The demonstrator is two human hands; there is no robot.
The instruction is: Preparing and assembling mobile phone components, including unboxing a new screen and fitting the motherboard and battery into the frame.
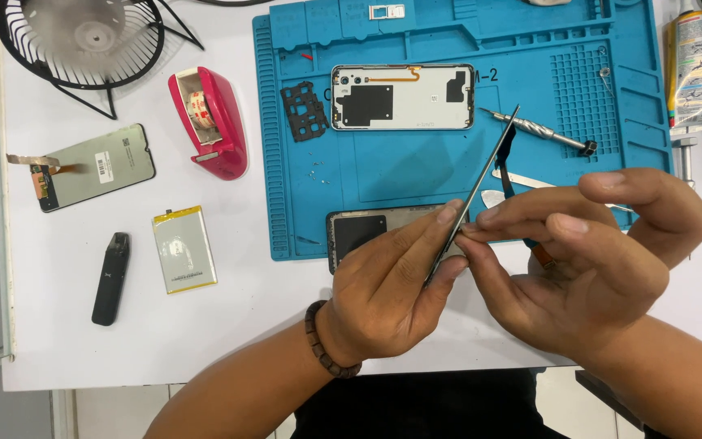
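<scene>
My left hand [392,284] grips a thin phone display panel [493,158], held edge-on and slanting up to the right above the blue repair mat [416,175]. A dark flex cable [505,167] curls off the panel's right side. The thumb and forefinger of my right hand [595,260] pinch the panel's lower edge, while its other fingers spread apart. Partly hidden under my left hand, a phone back cover [359,232] lies at the mat's front edge. An opened phone frame [402,97] rests on the mat further back.
On the mat lie a black plastic cover [305,111], a metal screwdriver [538,132] and a flat pry tool [522,180]. To the left are a red tape dispenser [209,122], another display [91,167], a battery [184,248], a small black device [111,278] and a fan [83,41]. A glue tube [690,69] stands at the right.
</scene>
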